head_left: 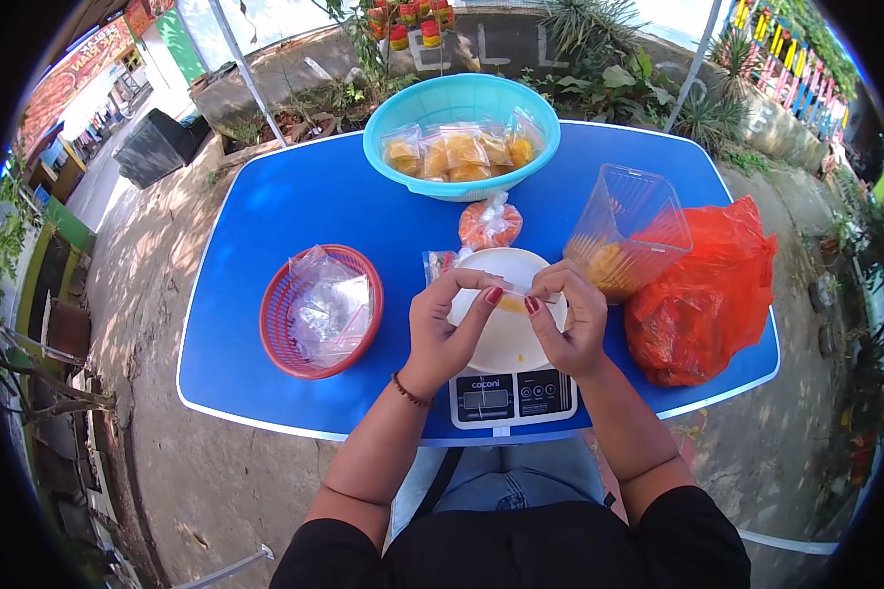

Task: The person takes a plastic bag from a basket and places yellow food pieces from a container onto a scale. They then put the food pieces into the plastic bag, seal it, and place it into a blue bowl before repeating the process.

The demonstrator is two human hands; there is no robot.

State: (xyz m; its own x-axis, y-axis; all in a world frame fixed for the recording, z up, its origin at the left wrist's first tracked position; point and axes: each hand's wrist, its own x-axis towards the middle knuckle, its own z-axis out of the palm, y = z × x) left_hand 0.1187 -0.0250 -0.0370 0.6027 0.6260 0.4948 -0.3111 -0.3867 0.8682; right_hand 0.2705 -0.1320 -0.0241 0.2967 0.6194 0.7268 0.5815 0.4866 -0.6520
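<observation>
Above the white plate (509,348) of a kitchen scale (514,398), both hands pinch the top edge of a small clear plastic bag (512,292). Something yellow shows low in the bag, partly hidden by the fingers. My left hand (449,322) has thumb and forefinger closed on the left end of the edge. My right hand (574,319) grips the right end likewise. A few yellow crumbs lie on the plate. Just behind it sits a knotted clear bag of orange bits (489,226). A small patterned packet (436,263) is partly hidden behind my left hand.
A turquoise basket (383,167) of filled yellow packets stands at the back of the blue table (236,245). At left, a red basket (269,329) holds clear bags. To the right, a clear plastic container (648,201) with yellow pieces leans against a red plastic bag (702,304).
</observation>
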